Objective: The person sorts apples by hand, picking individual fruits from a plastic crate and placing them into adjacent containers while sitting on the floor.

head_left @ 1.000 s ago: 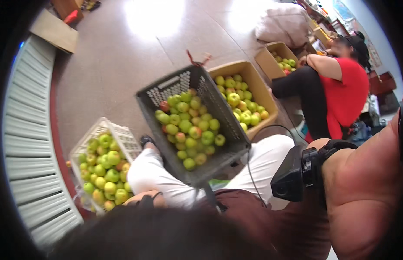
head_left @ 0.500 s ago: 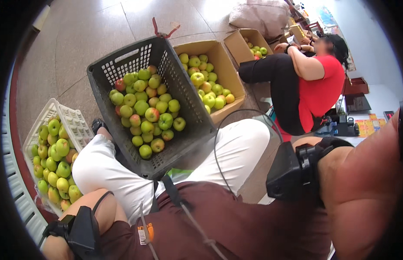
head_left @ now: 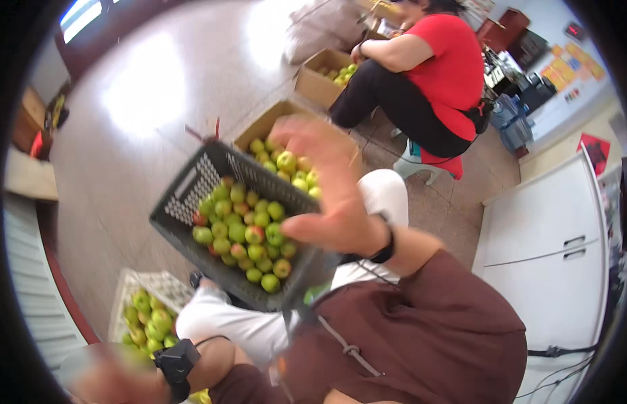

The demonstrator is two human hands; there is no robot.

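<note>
My right hand (head_left: 327,195) is raised above the right side of a dark grey plastic crate (head_left: 175,205), thumb apart from the fingers and nothing in it. Inside that crate lie several green and reddish apples (head_left: 236,233). The hand partly covers a cardboard box (head_left: 276,111) of apples behind it. At the lower left my left hand (head_left: 121,380) is smeared, so its fingers cannot be made out. It is nearest to a white plastic crate (head_left: 175,286) holding more green apples (head_left: 151,323).
A person in a red top (head_left: 455,60) sits on a stool at the back right, beside another cardboard box (head_left: 313,84) of apples. A large pale sack (head_left: 320,34) stands behind it. A white cabinet (head_left: 542,249) is at the right.
My right hand has come into view above the dark crate. My left arm has turned, bringing its blurred hand into view. The view has shifted, showing the cabinet at the right.
</note>
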